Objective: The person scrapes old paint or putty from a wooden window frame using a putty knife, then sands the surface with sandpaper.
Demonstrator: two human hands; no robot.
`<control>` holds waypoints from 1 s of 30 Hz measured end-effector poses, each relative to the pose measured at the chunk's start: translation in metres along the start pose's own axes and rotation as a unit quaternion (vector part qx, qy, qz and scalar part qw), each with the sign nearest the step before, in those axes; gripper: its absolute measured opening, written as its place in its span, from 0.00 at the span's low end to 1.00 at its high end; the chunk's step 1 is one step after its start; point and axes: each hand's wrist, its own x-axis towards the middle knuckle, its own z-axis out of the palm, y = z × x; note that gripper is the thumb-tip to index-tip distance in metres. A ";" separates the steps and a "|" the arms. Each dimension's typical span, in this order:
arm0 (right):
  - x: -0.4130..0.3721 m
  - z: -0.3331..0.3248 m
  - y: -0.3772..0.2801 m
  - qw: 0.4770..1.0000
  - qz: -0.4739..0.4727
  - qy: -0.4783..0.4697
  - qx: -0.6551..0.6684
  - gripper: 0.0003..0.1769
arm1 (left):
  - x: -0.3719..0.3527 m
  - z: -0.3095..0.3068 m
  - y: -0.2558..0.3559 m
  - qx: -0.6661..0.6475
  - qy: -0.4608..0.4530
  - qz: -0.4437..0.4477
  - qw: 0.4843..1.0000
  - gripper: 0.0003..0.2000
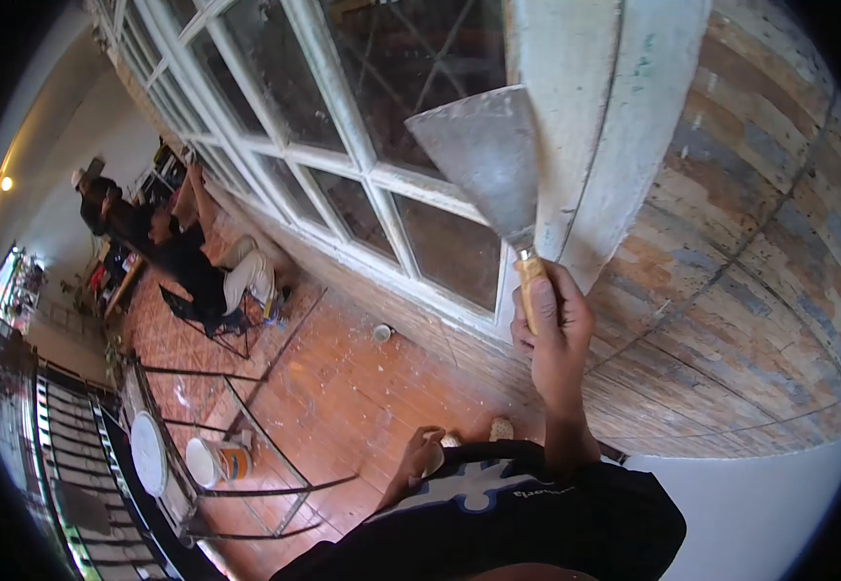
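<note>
My right hand [561,324] is wrapped round the wooden handle of a wide putty knife [486,155], thumb along the grip. Its broad metal blade points up and overlaps the white window frame [575,126] and the glass beside it. Low in front of my body is my left hand [423,453], its fingers curled. Something pale shows at its palm, but I cannot tell what it is.
A brick-patterned wall [730,232] runs along the right. On the tiled floor [343,387], scattered with white flecks, stand a small cup [383,332], a bucket [217,463] and a metal frame [275,455]. A seated person [207,276] reaches to the window farther along; others are behind.
</note>
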 end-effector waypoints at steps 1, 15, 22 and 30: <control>-0.001 0.001 0.002 1.000 0.006 0.002 0.006 0.17 | 0.002 -0.011 -0.014 0.028 -0.027 0.092 0.995 0.20; -0.021 0.007 -0.002 0.997 -0.039 0.054 -0.049 0.16 | -0.042 -0.085 0.024 -0.029 -0.254 0.131 0.958 0.21; -0.033 0.020 -0.004 0.996 -0.025 0.058 -0.062 0.18 | -0.014 -0.086 0.119 -0.048 -0.133 0.294 0.945 0.14; -0.041 0.030 -0.016 0.999 -0.020 0.027 -0.008 0.18 | -0.023 -0.045 0.252 -0.187 -0.178 0.428 0.866 0.17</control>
